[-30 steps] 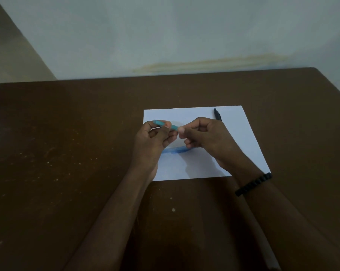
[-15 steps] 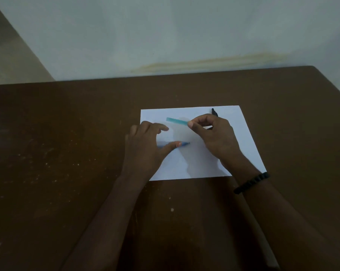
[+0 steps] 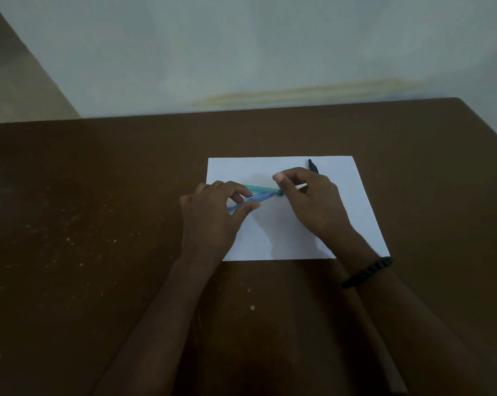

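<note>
The blue pen (image 3: 251, 199) was slanted at the middle of the frame, pinched by the thumb and fingers of the left hand (image 3: 213, 217). Just beside it, the right hand (image 3: 311, 202) held the teal piece (image 3: 263, 189) with curled fingers, over the white paper (image 3: 358, 212) on the brown table (image 3: 98, 224)

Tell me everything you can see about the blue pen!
The blue pen is a slim, plastic-looking stick, a bit blurred. It lies slanted above the white paper, its lower end pointing left. The left hand pinches it near the middle between thumb and fingers. Its far end meets a teal piece that the right hand holds; whether the two are joined cannot be told.
</note>
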